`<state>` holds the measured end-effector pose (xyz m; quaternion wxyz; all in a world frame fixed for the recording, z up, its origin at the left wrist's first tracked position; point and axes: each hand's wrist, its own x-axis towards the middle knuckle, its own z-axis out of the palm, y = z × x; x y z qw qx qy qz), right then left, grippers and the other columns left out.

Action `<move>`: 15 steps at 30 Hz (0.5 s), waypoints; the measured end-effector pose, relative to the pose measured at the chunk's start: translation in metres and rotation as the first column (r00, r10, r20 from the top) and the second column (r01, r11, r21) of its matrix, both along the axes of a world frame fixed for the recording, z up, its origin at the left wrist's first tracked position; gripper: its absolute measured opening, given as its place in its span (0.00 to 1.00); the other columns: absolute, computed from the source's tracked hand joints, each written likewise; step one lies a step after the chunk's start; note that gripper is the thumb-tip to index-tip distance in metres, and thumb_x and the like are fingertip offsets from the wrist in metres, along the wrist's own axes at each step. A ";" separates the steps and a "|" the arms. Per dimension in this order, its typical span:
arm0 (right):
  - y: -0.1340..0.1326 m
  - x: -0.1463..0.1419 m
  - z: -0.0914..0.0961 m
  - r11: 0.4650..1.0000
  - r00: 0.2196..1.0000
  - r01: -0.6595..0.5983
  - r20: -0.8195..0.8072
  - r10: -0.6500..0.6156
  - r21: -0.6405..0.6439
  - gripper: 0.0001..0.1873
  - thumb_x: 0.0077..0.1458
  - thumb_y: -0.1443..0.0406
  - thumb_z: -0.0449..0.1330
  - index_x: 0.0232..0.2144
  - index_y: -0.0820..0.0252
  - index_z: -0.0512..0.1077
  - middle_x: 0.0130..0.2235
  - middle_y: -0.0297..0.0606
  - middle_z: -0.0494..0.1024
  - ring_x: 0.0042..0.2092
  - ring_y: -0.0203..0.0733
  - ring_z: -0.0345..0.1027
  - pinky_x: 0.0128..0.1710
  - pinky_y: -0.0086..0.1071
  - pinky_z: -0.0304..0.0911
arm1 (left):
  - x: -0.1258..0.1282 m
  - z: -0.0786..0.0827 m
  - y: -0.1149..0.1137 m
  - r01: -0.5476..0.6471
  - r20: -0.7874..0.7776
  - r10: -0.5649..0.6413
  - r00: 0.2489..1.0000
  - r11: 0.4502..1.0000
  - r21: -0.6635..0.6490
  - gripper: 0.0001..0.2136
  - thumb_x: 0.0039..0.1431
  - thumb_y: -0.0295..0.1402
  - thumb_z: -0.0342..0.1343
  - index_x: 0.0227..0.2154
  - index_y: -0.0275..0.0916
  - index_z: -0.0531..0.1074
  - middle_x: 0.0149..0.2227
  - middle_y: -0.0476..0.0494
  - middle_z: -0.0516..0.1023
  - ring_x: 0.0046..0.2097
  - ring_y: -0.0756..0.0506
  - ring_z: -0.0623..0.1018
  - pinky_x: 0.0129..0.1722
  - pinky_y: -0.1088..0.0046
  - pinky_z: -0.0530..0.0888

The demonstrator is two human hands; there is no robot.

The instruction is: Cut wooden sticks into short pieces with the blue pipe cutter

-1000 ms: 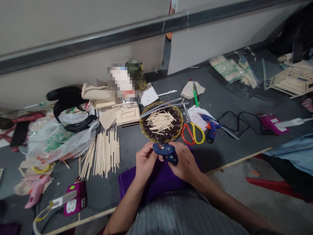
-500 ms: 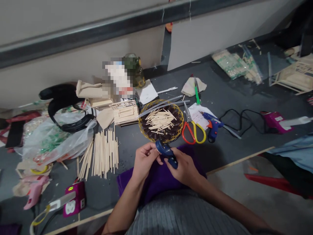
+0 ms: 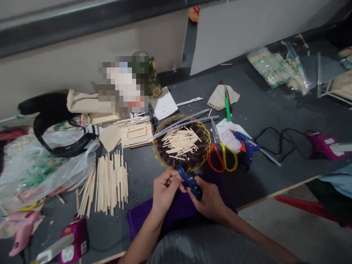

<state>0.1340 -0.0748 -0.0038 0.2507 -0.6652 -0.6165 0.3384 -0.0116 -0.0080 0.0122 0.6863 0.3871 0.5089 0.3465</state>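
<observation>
Blue hand tool (image 3: 189, 181) sits between your two hands, over a folded purple cloth (image 3: 141, 216) at the near edge of the worktop (image 3: 140, 161). Starting from your far left, a pink glue gun (image 3: 24, 231) lies near a magenta box (image 3: 79, 234). Farther from you, a clear plastic bag (image 3: 79, 165) shows green bits, with a black banded object (image 3: 40, 128) overlapping it. Next come long pale sticks (image 3: 112, 183), roughly side by side, and beyond them a small stick-built piece (image 3: 134, 134) just beside a round woven basket (image 3: 208, 146).

Your left hand (image 3: 165, 190) has its fingertips drawn together right by the tool's upper end; you cannot tell what, if anything, they pinch. Above your hands, the basket holds a loose heap of short sticks (image 3: 181, 141), and clear rods (image 3: 187, 120) lie across its far side. Your right hand (image 3: 209, 198) is curled around the tool's lower part, which slants up toward your left fingers.

Right of the basket, you have scissors (image 3: 224, 157) with one red and one yellow handle, blades over a sheet of paper (image 3: 233, 139). Beside them is a blue glue gun (image 3: 249, 152); well to its right lies another magenta box (image 3: 324, 145).
</observation>
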 end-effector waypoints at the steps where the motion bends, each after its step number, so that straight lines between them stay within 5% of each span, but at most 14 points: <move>1: 0.001 0.000 -0.001 1.000 1.000 -0.005 -0.006 0.004 -0.005 0.03 0.56 0.65 0.53 0.30 0.55 0.63 0.22 0.30 0.73 0.21 0.37 0.69 0.23 0.27 0.56 | 0.000 -0.001 0.000 0.001 -0.016 0.000 1.000 1.000 0.027 0.14 0.53 0.42 0.63 0.26 0.34 0.74 0.19 0.50 0.73 0.20 0.51 0.74 0.24 0.78 0.72; 15: -0.001 0.003 -0.022 0.999 0.998 -0.033 -0.057 0.031 -0.023 0.04 0.49 0.67 0.54 0.31 0.55 0.63 0.22 0.32 0.73 0.22 0.39 0.70 0.23 0.28 0.57 | -0.003 -0.006 0.000 -0.014 -0.077 0.018 0.997 0.999 0.053 0.08 0.58 0.34 0.59 0.28 0.36 0.76 0.22 0.52 0.71 0.21 0.54 0.75 0.24 0.82 0.71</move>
